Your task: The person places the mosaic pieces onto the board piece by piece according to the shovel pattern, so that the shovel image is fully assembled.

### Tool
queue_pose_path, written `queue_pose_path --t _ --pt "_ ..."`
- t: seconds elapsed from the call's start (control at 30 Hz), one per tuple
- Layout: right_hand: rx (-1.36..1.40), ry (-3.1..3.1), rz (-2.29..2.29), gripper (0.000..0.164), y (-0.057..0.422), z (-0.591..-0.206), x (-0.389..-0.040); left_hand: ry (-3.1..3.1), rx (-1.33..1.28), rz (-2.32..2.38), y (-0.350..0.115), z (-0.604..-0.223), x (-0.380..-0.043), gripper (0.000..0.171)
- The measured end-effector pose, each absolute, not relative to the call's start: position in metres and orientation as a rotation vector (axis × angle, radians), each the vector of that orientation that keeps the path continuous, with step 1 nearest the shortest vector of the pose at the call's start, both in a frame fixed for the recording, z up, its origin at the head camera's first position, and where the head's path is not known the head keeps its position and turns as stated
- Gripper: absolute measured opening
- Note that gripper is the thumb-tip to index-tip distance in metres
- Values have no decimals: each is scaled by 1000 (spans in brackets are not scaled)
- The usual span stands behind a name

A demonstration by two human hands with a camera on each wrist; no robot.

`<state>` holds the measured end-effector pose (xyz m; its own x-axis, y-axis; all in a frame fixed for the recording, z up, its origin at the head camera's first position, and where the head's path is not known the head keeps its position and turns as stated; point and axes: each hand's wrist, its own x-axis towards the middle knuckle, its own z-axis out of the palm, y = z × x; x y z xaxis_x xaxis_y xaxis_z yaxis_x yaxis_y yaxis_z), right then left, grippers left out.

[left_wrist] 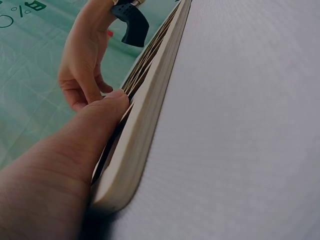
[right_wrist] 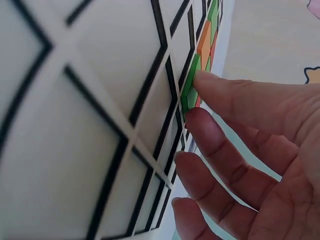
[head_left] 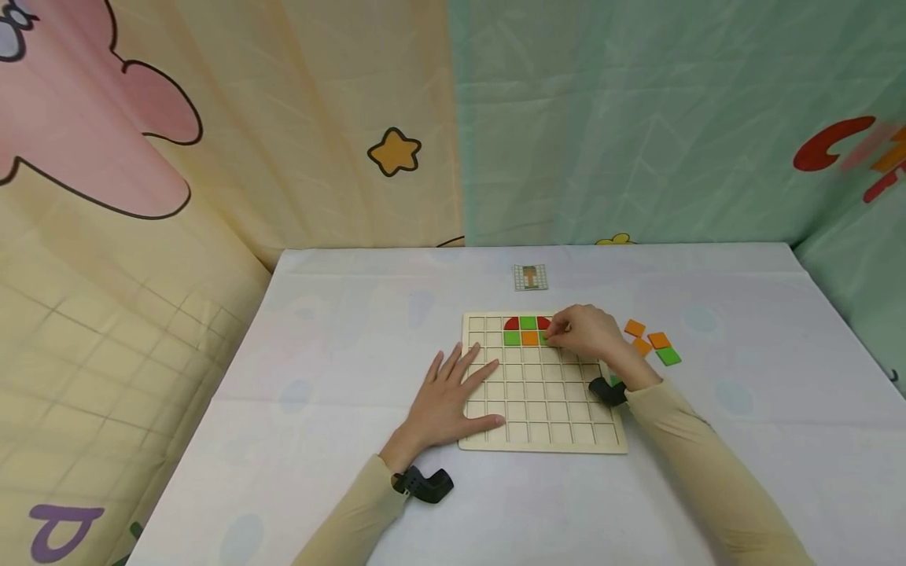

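Observation:
A pale wooden grid board [head_left: 538,409] lies on the table. Spread fingers of my left hand [head_left: 442,405] rest on its left side, and in the left wrist view the thumb [left_wrist: 107,107] lies along the board's edge. At the upper part of the grid, my right hand [head_left: 587,330] pinches a green square tile [right_wrist: 191,82] between thumb and index finger, at a cell right of an orange tile [head_left: 529,338]. Another green tile [head_left: 512,338] sits left of the orange one. Above them is a row with a green tile [head_left: 528,322] between two red rounded tiles [head_left: 511,324].
Loose orange tiles [head_left: 635,328] and a green tile [head_left: 668,356] lie right of the board. Part of another green piece [head_left: 615,380] shows by the right wrist. A small card [head_left: 531,277] with a grid picture lies beyond the board. Curtains stand behind the table.

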<state>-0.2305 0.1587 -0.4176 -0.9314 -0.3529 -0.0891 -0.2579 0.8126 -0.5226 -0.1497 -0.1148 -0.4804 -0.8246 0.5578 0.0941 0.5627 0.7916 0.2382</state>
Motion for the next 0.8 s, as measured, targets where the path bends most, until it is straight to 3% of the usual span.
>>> queue_pose_path --t 0.5,0.8 --pt "-495 2676 -787 22 231 -407 -209 -2945 -921 -396 -117 -481 -150 84" --pt "-553 2666 -769 19 243 -408 -203 -2955 -919 -398 -115 -481 -150 84"
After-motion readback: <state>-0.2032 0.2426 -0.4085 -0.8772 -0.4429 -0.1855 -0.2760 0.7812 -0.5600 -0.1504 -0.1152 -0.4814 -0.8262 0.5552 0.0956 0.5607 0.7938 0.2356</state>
